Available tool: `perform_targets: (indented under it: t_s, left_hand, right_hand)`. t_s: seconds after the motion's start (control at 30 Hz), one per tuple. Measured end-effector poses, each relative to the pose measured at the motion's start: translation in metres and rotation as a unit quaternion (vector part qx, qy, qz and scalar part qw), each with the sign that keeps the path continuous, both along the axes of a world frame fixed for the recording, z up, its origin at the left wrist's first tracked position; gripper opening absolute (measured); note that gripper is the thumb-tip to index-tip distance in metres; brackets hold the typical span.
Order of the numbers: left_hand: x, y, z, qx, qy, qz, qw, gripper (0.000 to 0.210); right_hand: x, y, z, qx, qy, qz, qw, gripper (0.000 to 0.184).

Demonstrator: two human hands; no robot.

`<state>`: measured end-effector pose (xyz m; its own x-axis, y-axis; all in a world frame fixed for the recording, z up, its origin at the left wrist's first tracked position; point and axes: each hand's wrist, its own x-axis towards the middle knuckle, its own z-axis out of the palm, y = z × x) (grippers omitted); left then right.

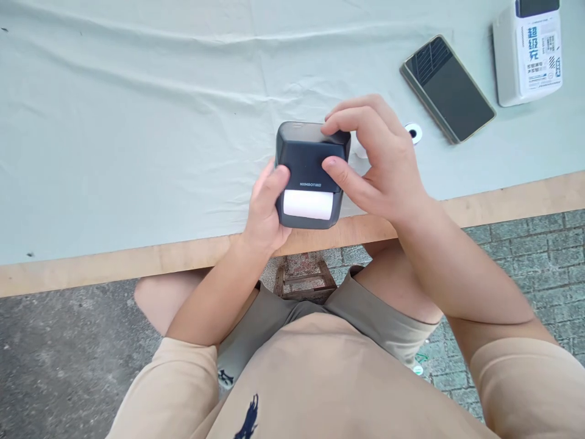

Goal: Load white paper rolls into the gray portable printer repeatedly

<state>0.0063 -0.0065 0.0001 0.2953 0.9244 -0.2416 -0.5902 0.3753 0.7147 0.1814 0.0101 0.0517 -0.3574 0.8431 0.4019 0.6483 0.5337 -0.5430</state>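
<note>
A black label printer (311,164) marked NIIMBOT is held up near the table's front edge. White label paper (308,204) shows in the opening on its lower front. My left hand (266,210) grips the printer's left side, its thumb on the front face and the other fingers mostly hidden behind. My right hand (379,158) pinches the upper right of the casing, with the thumb on the front and a fingertip on the top edge. Partly hidden behind the right hand, a small white roll (414,133) with a dark core lies on the table.
A smartphone (450,88) lies at an angle on the pale cloth (137,134), right of the roll. A white box (528,55) with a printed label stands at the far right. The wooden table edge (114,268) runs just above my knees; a wooden stool (305,280) shows below.
</note>
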Motion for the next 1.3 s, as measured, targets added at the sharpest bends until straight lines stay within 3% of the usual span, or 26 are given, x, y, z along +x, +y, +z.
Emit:
perform_targets:
  t_s: [0.1,0.23,0.47,0.6,0.7,0.77,0.83,0.87,0.97,1.07,1.17,1.3]
  left_hand:
    - [0.002,0.001,-0.001,-0.034,-0.015,0.026,0.999,0.047]
    - [0.002,0.004,-0.001,-0.072,-0.02,0.04,0.996,0.043]
    - [0.002,0.007,0.0,-0.066,-0.02,0.045,0.997,0.04]
    - [0.002,0.008,-0.004,-0.067,-0.013,0.055,0.996,0.037]
    - [0.002,0.008,-0.009,-0.059,-0.015,0.054,0.997,0.035]
    - [0.002,0.007,-0.01,-0.053,-0.017,0.054,0.997,0.032]
    - [0.002,0.007,-0.01,-0.052,-0.019,0.061,0.997,0.03]
    - [0.003,0.006,-0.009,-0.054,-0.02,0.064,0.996,0.029]
    - [0.004,0.006,-0.005,-0.067,-0.019,0.065,0.995,0.031]
    - [0.005,0.005,-0.003,-0.07,-0.004,0.058,0.996,0.032]
    - [0.006,0.004,-0.004,-0.039,0.022,0.066,0.997,0.03]
    - [0.006,0.001,-0.007,0.005,0.045,0.074,0.996,0.027]
  right_hand:
    - [0.003,-0.002,-0.004,0.012,0.016,0.018,1.0,0.017]
    - [0.005,-0.003,-0.003,-0.018,0.003,0.023,1.0,0.024]
    - [0.012,-0.007,0.008,-0.073,-0.022,0.067,0.995,0.049]
    - [0.016,-0.003,0.007,-0.015,-0.039,0.07,0.997,0.053]
    - [0.014,-0.001,0.008,0.108,-0.007,-0.006,0.994,0.034]
    - [0.009,-0.001,0.011,0.164,0.048,-0.127,0.977,0.015]
    - [0.004,-0.003,0.018,0.187,0.096,-0.229,0.95,0.02]
    - [0.002,-0.004,0.022,0.177,0.096,-0.233,0.951,0.023]
    - [-0.005,-0.004,0.035,0.059,-0.012,-0.102,0.993,0.015]
    - [-0.012,0.001,0.04,-0.085,-0.198,-0.079,0.973,0.002]
    - [-0.017,0.006,0.035,-0.118,-0.319,-0.086,0.936,0.005]
    - [-0.02,0.006,0.027,-0.081,-0.342,-0.076,0.933,0.006]
